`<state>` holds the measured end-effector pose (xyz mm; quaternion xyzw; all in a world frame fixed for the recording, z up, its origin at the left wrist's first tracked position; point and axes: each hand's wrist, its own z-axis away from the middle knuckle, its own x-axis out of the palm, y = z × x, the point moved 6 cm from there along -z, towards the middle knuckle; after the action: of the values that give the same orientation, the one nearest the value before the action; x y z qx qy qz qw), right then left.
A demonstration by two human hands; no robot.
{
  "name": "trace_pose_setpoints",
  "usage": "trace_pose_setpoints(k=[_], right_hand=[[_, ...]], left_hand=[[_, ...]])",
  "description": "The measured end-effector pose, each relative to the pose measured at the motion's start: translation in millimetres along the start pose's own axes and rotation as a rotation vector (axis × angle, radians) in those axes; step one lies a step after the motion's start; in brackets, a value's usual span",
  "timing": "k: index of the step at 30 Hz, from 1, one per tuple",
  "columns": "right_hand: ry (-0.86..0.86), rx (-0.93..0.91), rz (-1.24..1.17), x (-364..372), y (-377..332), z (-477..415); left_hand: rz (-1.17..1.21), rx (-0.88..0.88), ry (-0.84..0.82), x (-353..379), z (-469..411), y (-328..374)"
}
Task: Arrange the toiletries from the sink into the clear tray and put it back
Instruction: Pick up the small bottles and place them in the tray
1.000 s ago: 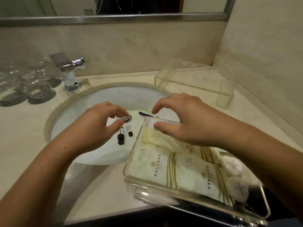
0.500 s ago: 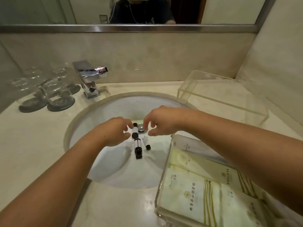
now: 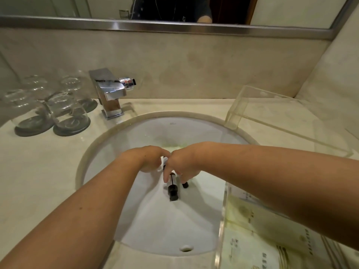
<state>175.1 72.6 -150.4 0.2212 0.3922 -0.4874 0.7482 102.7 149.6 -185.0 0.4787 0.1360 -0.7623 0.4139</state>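
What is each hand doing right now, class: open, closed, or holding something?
Left hand: fingers curled, grasp hidden; cannot tell.
Right hand: pinching the dark-capped bottle.

White sink (image 3: 155,226), black-capped bottle (image 3: 172,188)

looks like a hotel bathroom. shows a white oval sink (image 3: 139,133) sunk into a pale stone desk (image 3: 48,171), with a chrome tap (image 3: 110,94) at the back edge, a metal-framed mirror (image 3: 291,8) above, upturned glasses (image 3: 66,111) on dark coasters (image 3: 71,126) at the far left, and packaged toiletries (image 3: 252,239) in a clear tray (image 3: 222,220) at the near right corner.
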Motion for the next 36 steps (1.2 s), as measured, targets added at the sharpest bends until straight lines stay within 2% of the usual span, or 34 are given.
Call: trace_pose_setpoints(k=[4, 7, 11, 17, 24, 30, 36], right_hand=[[-0.032, 0.004, 0.021, 8, 1, -18], [-0.030, 0.010, 0.080, 9, 3, -26], [-0.047, 0.077, 0.099, 11, 8, -34], [-0.027, 0.086, 0.206, 12, 13, -37], [-0.036, 0.070, 0.186, 13, 16, -32], [0.121, 0.114, 0.146, -14, 23, -2], [0.345, 0.183, 0.016, -29, 38, 53]], left_hand=[[-0.006, 0.001, 0.004, 1, -6, 1], [0.002, -0.011, 0.070, -1, -10, 1], [-0.060, -0.039, 0.095, -1, -13, -1], [-0.123, -0.126, 0.146, -2, -10, -11], [-0.121, -0.208, 0.137, 1, -7, -19], [-0.102, -0.177, 0.191, -8, 0, -18], [-0.084, -0.061, 0.391, -34, 29, -3]])
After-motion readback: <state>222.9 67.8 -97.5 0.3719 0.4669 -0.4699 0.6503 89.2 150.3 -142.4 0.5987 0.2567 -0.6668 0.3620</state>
